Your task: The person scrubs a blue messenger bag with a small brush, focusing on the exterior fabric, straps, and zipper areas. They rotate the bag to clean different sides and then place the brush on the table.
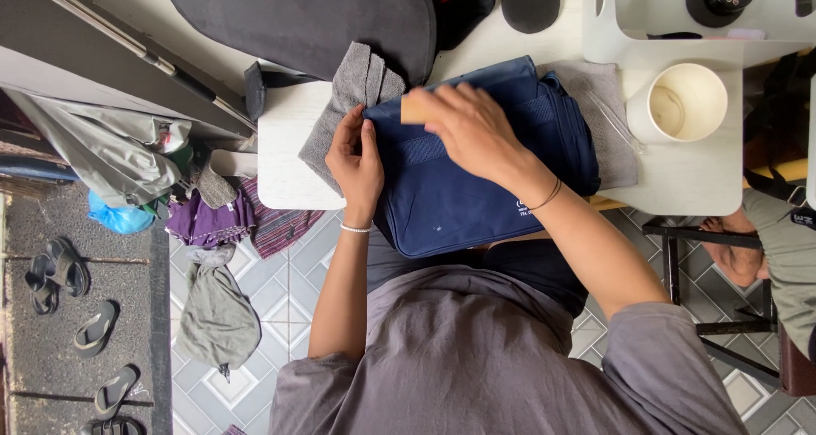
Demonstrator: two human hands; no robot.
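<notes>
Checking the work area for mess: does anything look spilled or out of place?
Nothing spilled on the white table. The oddity is below: clothes lie heaped and strewn on the tiled floor beside it, left of the navy bag.

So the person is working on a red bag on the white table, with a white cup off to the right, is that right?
Not quite: the bag is dark blue, not red. The head view shows both hands on it, the left hand at its edge and the right hand on top. It lies on the white table, with the white cup to the right.

Matt navy cloth bag, grey terry towel, smooth white tabletop, glossy plastic cup.
</notes>
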